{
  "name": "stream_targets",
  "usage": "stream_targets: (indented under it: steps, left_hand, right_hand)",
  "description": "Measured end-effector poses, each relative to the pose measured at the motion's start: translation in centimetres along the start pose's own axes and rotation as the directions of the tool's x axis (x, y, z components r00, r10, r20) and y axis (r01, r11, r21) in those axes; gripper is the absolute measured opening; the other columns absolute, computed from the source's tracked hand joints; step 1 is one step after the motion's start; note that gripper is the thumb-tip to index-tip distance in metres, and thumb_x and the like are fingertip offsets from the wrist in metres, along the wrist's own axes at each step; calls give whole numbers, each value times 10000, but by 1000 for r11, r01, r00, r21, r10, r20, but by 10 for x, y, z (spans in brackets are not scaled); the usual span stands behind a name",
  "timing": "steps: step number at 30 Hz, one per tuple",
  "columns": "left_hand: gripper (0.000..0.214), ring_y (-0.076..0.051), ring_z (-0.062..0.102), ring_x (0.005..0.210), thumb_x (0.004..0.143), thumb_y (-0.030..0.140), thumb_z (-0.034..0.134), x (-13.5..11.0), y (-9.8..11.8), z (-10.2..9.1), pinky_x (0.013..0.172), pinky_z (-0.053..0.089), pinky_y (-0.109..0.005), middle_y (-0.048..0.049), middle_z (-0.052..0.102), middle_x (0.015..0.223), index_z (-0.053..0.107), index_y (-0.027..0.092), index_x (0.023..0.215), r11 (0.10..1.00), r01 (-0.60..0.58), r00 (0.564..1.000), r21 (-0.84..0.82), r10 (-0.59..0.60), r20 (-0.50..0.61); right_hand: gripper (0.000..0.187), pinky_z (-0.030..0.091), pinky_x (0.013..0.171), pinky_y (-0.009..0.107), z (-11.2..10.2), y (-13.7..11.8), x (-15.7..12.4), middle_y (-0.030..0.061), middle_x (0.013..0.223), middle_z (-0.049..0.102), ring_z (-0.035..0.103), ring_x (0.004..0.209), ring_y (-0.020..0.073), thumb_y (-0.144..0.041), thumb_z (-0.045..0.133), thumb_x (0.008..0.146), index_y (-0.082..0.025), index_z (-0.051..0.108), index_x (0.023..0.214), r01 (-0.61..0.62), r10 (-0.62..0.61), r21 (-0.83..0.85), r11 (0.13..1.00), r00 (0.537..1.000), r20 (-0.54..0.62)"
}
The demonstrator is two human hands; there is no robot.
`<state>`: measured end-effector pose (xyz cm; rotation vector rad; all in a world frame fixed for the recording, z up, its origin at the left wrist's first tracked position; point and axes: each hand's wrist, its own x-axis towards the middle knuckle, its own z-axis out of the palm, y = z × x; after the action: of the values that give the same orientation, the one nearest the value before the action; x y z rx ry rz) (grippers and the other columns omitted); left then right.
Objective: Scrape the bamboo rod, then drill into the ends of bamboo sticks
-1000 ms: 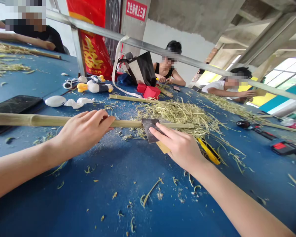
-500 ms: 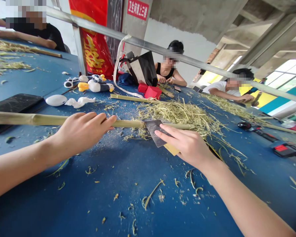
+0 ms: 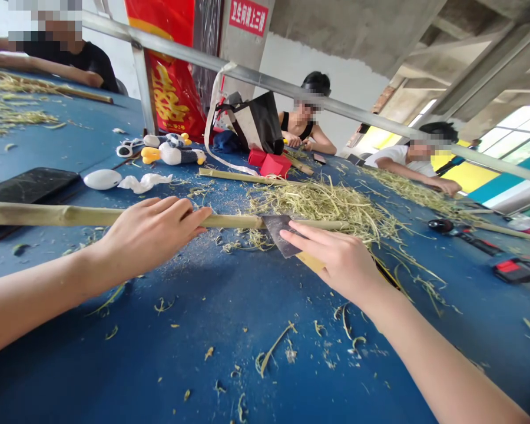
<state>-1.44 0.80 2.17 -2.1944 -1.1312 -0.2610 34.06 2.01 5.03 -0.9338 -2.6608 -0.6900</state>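
A bamboo pole (image 3: 92,217) lies across the blue table from the left edge to a heap of shavings. My left hand (image 3: 154,231) is closed over it, fingers wrapped round the middle. Between the fingers of my right hand (image 3: 335,250) is a piece of sandpaper (image 3: 281,235), dark on one face and yellowish on the other. The sandpaper rests against the pole near a node, right of my left hand. The right palm and the pole's underside are hidden.
Curly shavings (image 3: 322,203) heap behind my right hand, with scraps scattered in front. Beyond the pole are a tablet-like dark slab (image 3: 30,184), knitted duck toys (image 3: 172,154), red boxes (image 3: 276,165) and a bag (image 3: 256,123). A power tool (image 3: 512,268) lies right. Several people sit around.
The sandpaper and my right hand have shifted very slightly, with less of the yellowish face showing. My left hand keeps its hold on the pole.
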Motion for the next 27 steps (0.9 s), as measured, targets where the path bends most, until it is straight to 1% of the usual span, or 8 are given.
stream_targets:
  steps: [3, 8, 12, 15, 17, 19, 23, 27]
  left_hand:
    - [368, -229, 640, 826, 1077, 257, 397, 0, -2, -1, 716, 514, -342, -82, 671, 957, 584, 204, 1390, 1000, -11, 1000, -7, 11, -21]
    - [484, -199, 606, 860, 999, 36, 439, -2, -3, -5, 749, 499, -310, -77, 654, 1050, 520, 211, 1444, 999, -1, 999, 32, 3, -44]
    - [527, -174, 599, 822, 962, -31, 422, -5, -2, -7, 636, 434, -262, -56, 641, 1033, 559, 237, 1395, 999, 8, 991, 53, -1, -133]
    - [469, -174, 606, 826, 985, -3, 424, -7, -2, -8, 617, 413, -259, -55, 657, 1010, 597, 241, 1345, 996, -5, 976, 86, 24, -216]
    - [445, -192, 628, 881, 995, 26, 441, -7, -2, -10, 654, 438, -275, -74, 689, 1074, 576, 225, 1370, 994, -21, 975, 108, 45, -220]
    - [458, -208, 653, 903, 999, 44, 434, -8, -2, -10, 688, 470, -301, -82, 715, 1150, 539, 223, 1407, 994, -16, 984, 104, 34, -174]
    - [462, -190, 656, 722, 999, 72, 402, -8, -2, -10, 602, 449, -308, -19, 743, 897, 541, 268, 1394, 995, 68, 997, 72, -65, -45]
    - [364, -184, 641, 661, 997, 118, 457, -8, 0, -9, 548, 377, -301, -6, 702, 762, 592, 235, 1314, 995, 88, 996, 47, -88, 0]
  right_hand:
    - [781, 650, 911, 446, 3, 12, -4, 33, 1388, 675, 744, 1114, 263, 78, 517, 711, -285, 674, 1385, -183, 188, -50, 982, 975, 119]
    - [618, 682, 679, 521, 6, 24, -8, 106, 1299, 724, 794, 874, 353, -3, 574, 795, -255, 720, 1340, -447, 526, -316, 837, 816, 240]
    - [727, 670, 831, 452, 5, 0, -1, 127, 1362, 686, 757, 1072, 309, 92, 504, 735, -199, 686, 1376, -216, 236, -166, 962, 966, 110]
    - [762, 656, 874, 395, 5, -16, 4, 120, 1419, 645, 722, 1162, 258, 132, 431, 731, -184, 675, 1380, -38, 36, -48, 998, 999, -28]
    - [761, 658, 874, 403, 7, -12, 3, 112, 1416, 648, 722, 1163, 257, 125, 431, 729, -185, 678, 1378, -49, 48, -35, 998, 998, -45]
    - [750, 674, 825, 441, 9, 0, -3, 90, 1365, 686, 765, 1052, 274, 89, 477, 720, -218, 689, 1372, -172, 174, -81, 982, 985, 13]
    - [644, 681, 653, 453, 9, 13, -11, 93, 1243, 753, 799, 804, 291, 5, 572, 742, -256, 743, 1305, -337, 371, -260, 905, 924, 92]
    - [723, 671, 764, 376, 3, -9, -2, 108, 1356, 695, 776, 1016, 256, 83, 507, 736, -216, 691, 1368, -130, 140, -158, 979, 989, 49]
